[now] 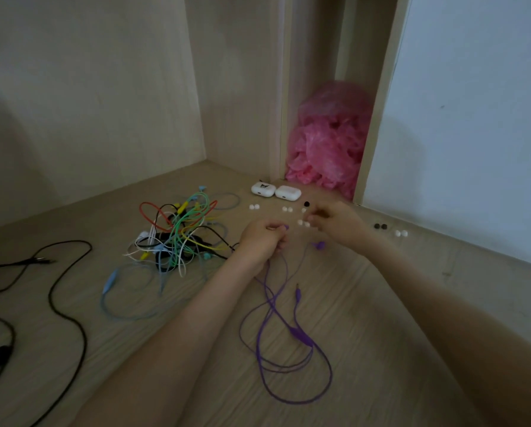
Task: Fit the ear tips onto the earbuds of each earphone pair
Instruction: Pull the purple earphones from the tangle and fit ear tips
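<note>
My left hand [262, 238] grips one purple earbud [285, 227] of the purple earphones, whose cord [276, 306] loops down across the wooden surface. The other purple earbud [319, 245] lies on the surface under my right wrist. My right hand [335, 221] reaches over a pair of white ear tips [302, 223], its fingertips curled at a small white tip; the grip is blurred. More white ear tip pairs [254, 207] [287, 209] [400, 233] lie in a row, with a black tip [306, 204] and a black pair [380, 226].
A tangle of coloured earphones [178, 235] lies left of my hands. Two white earbud cases [275, 190] sit by the back. A pink plastic bag [329, 140] fills a recess. Black cables [54, 291] run along the left. Walls close in behind and right.
</note>
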Demonstrator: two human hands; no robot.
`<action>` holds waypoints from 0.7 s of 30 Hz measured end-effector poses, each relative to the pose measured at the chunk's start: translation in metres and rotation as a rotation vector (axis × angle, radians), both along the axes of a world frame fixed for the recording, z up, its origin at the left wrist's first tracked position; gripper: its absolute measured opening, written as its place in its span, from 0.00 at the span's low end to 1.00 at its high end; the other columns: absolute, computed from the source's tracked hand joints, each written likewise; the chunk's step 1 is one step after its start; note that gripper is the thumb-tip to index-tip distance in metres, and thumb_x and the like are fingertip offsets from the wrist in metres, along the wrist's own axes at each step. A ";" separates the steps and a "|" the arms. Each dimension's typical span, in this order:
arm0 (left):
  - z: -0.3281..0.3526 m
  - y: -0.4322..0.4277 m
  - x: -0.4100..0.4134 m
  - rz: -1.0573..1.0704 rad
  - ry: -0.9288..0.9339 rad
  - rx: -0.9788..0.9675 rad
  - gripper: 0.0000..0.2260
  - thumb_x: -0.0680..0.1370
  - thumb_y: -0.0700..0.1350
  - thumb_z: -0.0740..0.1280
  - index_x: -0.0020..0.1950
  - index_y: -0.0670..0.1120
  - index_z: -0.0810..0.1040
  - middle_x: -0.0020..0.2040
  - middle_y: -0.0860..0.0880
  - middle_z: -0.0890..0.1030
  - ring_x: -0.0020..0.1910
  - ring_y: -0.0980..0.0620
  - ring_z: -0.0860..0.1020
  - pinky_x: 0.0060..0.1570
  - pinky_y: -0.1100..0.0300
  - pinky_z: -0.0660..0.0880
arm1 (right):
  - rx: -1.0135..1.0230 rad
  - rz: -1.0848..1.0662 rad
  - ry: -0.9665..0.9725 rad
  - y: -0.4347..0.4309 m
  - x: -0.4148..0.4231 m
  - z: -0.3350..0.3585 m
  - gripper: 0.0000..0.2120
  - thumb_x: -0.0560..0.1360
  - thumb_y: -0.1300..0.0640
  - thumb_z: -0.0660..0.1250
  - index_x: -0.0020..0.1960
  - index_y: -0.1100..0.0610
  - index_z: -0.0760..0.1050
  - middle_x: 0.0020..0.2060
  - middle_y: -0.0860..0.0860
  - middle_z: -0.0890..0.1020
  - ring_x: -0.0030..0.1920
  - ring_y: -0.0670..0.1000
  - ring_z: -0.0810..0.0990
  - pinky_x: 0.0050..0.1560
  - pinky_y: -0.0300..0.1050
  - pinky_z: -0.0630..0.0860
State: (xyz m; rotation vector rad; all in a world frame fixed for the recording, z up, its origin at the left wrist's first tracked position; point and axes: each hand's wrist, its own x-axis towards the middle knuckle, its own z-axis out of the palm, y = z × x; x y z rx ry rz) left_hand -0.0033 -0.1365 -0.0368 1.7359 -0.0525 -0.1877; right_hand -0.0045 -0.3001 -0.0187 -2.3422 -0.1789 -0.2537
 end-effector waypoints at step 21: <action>0.013 -0.028 0.004 -0.104 0.061 0.064 0.04 0.78 0.36 0.62 0.46 0.44 0.72 0.38 0.47 0.78 0.31 0.55 0.74 0.30 0.65 0.71 | -0.519 -0.552 -0.064 -0.056 0.009 -0.021 0.18 0.75 0.66 0.59 0.63 0.61 0.72 0.57 0.60 0.76 0.58 0.62 0.71 0.57 0.51 0.67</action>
